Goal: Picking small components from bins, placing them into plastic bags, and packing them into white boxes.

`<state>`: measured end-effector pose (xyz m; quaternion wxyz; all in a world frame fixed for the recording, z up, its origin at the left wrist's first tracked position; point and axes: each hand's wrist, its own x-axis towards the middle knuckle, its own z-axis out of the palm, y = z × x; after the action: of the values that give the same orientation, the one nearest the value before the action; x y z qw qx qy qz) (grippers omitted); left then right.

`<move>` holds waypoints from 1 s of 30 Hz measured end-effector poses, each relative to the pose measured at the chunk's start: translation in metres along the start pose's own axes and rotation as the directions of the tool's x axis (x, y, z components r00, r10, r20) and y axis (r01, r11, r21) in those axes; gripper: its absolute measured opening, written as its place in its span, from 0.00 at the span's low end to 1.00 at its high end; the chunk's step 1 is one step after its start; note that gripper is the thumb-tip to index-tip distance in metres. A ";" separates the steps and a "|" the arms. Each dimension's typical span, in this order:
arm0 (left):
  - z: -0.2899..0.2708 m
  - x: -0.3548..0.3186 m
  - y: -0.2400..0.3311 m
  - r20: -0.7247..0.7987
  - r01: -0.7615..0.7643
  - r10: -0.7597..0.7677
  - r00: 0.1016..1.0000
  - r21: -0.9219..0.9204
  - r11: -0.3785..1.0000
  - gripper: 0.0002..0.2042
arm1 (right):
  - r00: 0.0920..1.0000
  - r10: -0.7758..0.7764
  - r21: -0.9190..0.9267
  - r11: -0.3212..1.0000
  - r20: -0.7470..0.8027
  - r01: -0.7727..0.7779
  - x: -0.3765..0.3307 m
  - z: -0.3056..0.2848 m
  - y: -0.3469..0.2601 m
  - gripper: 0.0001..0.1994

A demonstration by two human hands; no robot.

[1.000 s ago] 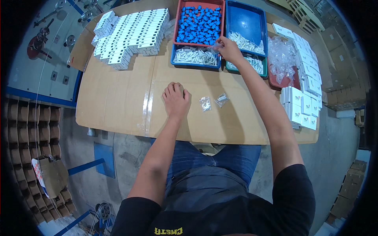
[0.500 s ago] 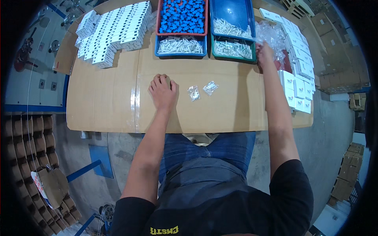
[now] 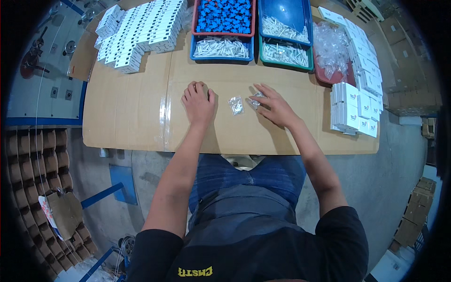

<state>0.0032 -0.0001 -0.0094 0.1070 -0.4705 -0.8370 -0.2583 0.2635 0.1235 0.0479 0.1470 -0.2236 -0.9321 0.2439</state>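
Note:
My left hand [image 3: 199, 104] rests on the cardboard-covered table, left of the middle, its fingers loosely bent and a little apart. Nothing shows in it. My right hand [image 3: 276, 107] is over the table to the right, fingers spread, partly covering a small clear packet [image 3: 255, 100] with silvery contents. Whether the fingertips touch that packet I cannot tell. Between the two hands lies another clear packet [image 3: 236, 105] holding small metallic pieces.
Stacked white boxes [image 3: 141, 35] stand at the far left, more white boxes [image 3: 345, 105] at the right. At the back are a red tray of blue pieces [image 3: 223, 16], blue and green trays [image 3: 287, 63] of white pieces, and a dark red tray with clear plastic bags [image 3: 331, 49].
My right hand has come back from the plastic bags at the far right to the packet near the middle. My left hand has stayed on the table. The whole view has shifted slightly.

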 end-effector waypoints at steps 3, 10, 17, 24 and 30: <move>0.001 0.001 0.000 0.008 0.009 -0.009 1.000 -0.005 1.000 0.16 | 0.996 -0.029 -0.040 0.999 0.089 0.033 0.001 0.007 0.012 0.16; 0.001 0.001 0.002 0.021 0.013 -0.013 1.000 -0.006 1.000 0.16 | 0.852 0.489 0.798 0.581 -0.186 -0.160 -0.005 0.048 0.022 0.12; 0.000 0.000 0.000 0.016 0.011 -0.011 1.000 0.005 1.000 0.16 | 0.640 0.768 1.000 -0.031 0.027 -0.005 -0.008 0.021 0.009 0.12; 0.001 0.001 0.001 0.005 -0.001 0.001 1.000 0.000 1.000 0.16 | 0.671 0.735 0.978 -0.195 0.098 0.070 -0.017 0.005 0.029 0.17; 0.002 0.001 -0.002 -0.003 0.003 -0.003 1.000 0.002 1.000 0.16 | 0.735 0.673 0.997 -0.065 0.082 -0.052 -0.022 -0.010 0.044 0.16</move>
<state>0.0013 0.0008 -0.0117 0.1084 -0.4688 -0.8377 -0.2584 0.3015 0.1515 0.0299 0.3914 -0.3634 -0.3388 0.7746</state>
